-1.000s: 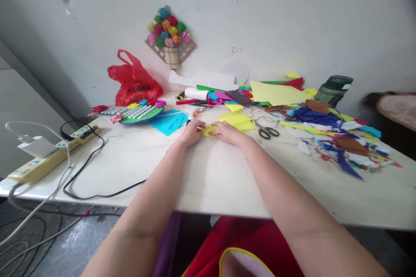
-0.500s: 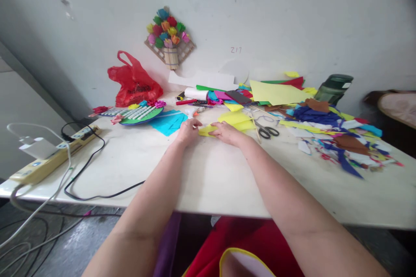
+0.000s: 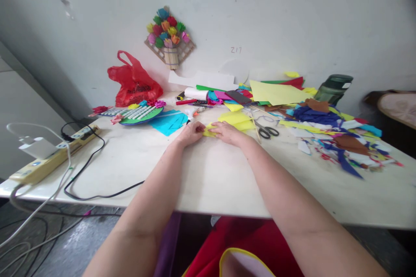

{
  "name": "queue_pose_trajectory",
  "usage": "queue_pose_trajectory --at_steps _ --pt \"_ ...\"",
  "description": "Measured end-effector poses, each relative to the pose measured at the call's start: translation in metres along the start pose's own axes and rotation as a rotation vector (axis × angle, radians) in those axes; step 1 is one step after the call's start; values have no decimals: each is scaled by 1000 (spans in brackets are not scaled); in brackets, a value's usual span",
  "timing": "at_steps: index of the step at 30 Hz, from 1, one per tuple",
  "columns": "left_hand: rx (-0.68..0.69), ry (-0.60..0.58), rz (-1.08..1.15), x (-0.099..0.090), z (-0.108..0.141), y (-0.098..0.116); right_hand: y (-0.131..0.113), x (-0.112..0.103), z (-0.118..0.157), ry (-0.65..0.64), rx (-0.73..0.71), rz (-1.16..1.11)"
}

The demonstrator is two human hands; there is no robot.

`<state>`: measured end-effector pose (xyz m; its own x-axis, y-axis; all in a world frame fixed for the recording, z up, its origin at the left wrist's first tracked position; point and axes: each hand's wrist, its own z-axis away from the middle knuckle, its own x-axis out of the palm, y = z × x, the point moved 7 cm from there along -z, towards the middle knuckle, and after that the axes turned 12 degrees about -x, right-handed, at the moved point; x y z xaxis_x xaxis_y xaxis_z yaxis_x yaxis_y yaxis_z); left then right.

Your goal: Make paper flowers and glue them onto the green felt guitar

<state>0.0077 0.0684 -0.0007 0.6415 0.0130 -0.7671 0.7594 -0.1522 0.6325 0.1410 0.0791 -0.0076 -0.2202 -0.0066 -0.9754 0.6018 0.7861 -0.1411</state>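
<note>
A strip of yellow paper (image 3: pixel 210 130), which looks like crepe paper, lies low over the table between my two hands. My left hand (image 3: pixel 191 133) is closed on its left end, with the fingers bent and the thumb side facing the strip. My right hand (image 3: pixel 227 132) grips the strip farther right, its fingers reaching left over the paper; the thumb is mostly hidden. Behind the right hand is a larger yellow sheet (image 3: pixel 236 118). Just beyond the left hand lies a glue gun (image 3: pixel 191 114), partly hidden, next to blue paper (image 3: pixel 168 123).
Black-handled scissors (image 3: pixel 269 132) and thin sticks (image 3: pixel 256 130) lie right of my hands. Paper scraps (image 3: pixel 352 143) and a green bottle (image 3: pixel 334 89) are farther right. At left are a power strip (image 3: pixel 58 156), cables, a red bag (image 3: pixel 136 82) and a decorated round board (image 3: pixel 143 116).
My left hand has slid right along the strip, closer to my right hand, and its fingers are more curled. My right hand has barely moved.
</note>
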Motion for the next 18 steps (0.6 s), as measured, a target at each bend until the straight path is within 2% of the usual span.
queue_pose_trajectory --at_steps 8,18 --pt "5 19 -61 0 1 2 -1 1 0 -10 -9 6" --pt "-67 -10 -62 -3 2 1 1 4 -1 -37 -23 7"
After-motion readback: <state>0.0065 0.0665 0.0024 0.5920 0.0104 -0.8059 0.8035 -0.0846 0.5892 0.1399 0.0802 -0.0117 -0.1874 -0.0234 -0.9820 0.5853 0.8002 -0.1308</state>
